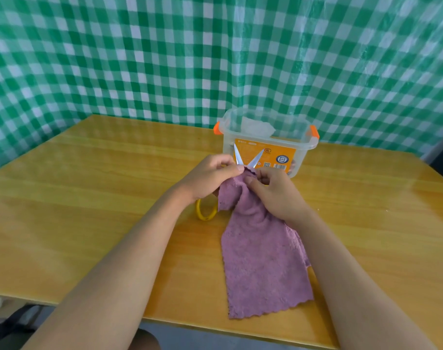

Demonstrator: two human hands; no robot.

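A purple cloth (pixel 263 261) lies on the wooden table (pixel 89 198), with its top end bunched and lifted. My left hand (pixel 210 176) pinches that top end between thumb and fingers. My right hand (pixel 273 193) pinches the same end from the right. Scissors stand out of the bunch, their two silver blades (pixel 248 157) spread open and pointing away from me. One yellow handle loop (pixel 206 210) shows below my left wrist. The cloth and my hands hide the rest of the scissors, so I cannot tell which hand carries them.
A clear plastic box (pixel 265 145) with orange clips and an orange label stands just behind the blades, with crumpled plastic inside. A green-and-white checked sheet (pixel 215 59) hangs behind the table. The table's front edge is close to me.
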